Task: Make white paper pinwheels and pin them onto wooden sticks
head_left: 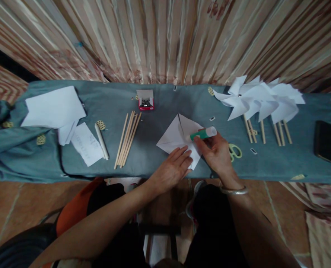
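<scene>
A square of white paper (171,136) with creases and slits lies turned like a diamond on the cloth-covered table. My left hand (178,163) rests on its near edge, fingers stretched out flat. My right hand (217,150) grips a green glue stick (200,134), its tip against the middle of the paper and its white end pointing right. Green-handled scissors (235,152) lie just right of my right hand, their blades hidden. Several white paper pinwheels (254,96) on wooden sticks lie overlapping further right.
Several wooden sticks (127,139) lie left of the paper, below an open red box (146,102) of small metal pins. Further left are a pen (101,141), a written-on sheet (85,145) and stacked white paper (55,106). A dark phone (328,142) sits at the right.
</scene>
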`<state>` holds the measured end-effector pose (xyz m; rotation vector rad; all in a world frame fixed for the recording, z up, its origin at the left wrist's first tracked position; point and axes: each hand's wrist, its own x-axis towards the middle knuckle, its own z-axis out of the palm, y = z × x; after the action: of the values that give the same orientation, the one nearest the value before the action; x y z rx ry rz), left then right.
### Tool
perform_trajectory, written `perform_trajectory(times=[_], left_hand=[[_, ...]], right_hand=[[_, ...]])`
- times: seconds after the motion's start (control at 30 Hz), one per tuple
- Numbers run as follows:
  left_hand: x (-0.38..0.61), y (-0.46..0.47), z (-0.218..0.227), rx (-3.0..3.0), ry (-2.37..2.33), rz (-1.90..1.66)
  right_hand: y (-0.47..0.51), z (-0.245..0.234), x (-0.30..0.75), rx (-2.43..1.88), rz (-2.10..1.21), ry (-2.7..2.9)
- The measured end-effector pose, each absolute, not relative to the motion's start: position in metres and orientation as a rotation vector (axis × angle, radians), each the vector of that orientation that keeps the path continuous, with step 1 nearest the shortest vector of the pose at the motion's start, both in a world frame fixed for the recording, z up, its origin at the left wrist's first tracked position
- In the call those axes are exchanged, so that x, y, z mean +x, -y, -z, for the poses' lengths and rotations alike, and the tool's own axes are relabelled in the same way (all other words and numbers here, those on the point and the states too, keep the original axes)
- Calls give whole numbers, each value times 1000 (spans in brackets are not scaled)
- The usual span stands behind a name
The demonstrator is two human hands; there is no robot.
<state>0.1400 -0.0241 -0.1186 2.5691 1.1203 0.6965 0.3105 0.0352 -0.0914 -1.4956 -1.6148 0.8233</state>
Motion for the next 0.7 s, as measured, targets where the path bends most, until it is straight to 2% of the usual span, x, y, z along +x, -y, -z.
perform_trajectory(times=[0.4,0.7], left_hand=[[140,24,118,2521,-1098,-682],[140,24,119,2563,-1096,-687]], right_hand=[[-36,84,301,-1599,-583,1758],[-41,84,297,-1627,-587,1759]])
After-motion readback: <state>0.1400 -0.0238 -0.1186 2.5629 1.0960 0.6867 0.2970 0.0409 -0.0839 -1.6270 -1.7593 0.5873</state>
